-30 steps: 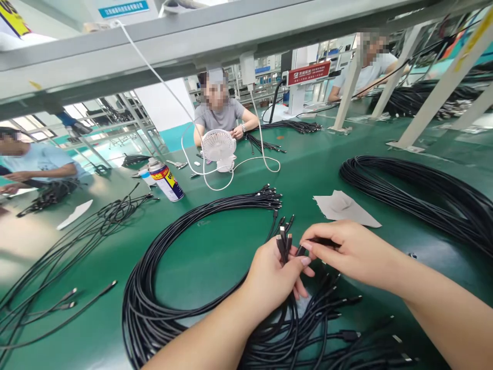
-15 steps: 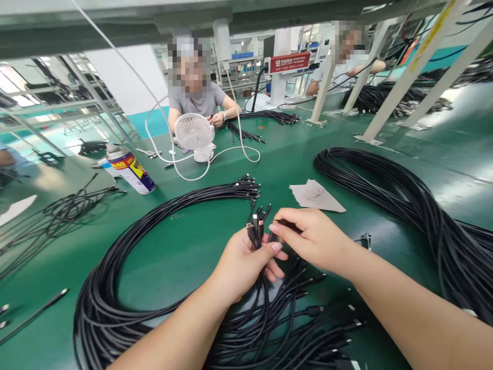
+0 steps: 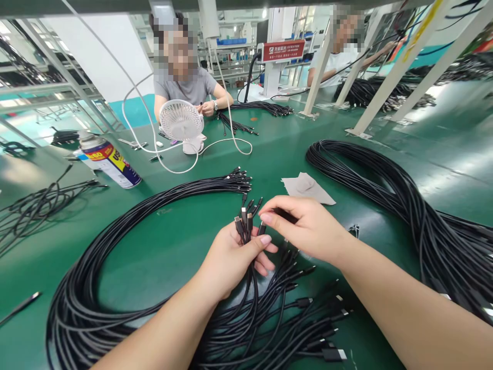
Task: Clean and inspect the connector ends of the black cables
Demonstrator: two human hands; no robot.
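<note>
A few black cable ends [image 3: 246,226] stick up from the left hand [image 3: 227,257], pinched between its thumb and fingers, just above the table. The right hand [image 3: 304,226] has thumb and forefinger drawn together at the outermost connector; whether they grip it, I cannot tell. Below, loose connectors [image 3: 333,354] fan across the glossy green table [image 3: 181,246]. A large cable coil [image 3: 73,288] curves round on the left, another bundle [image 3: 404,190] loops at right, and a pale sheet [image 3: 308,187] lies between. Farther back stand a spray can [image 3: 111,163] and a white fan [image 3: 181,121]. Beyond sit a person in grey [image 3: 208,79], a red sign [image 3: 283,50], slanting posts [image 3: 393,77] and a white panel [image 3: 103,56].
</note>
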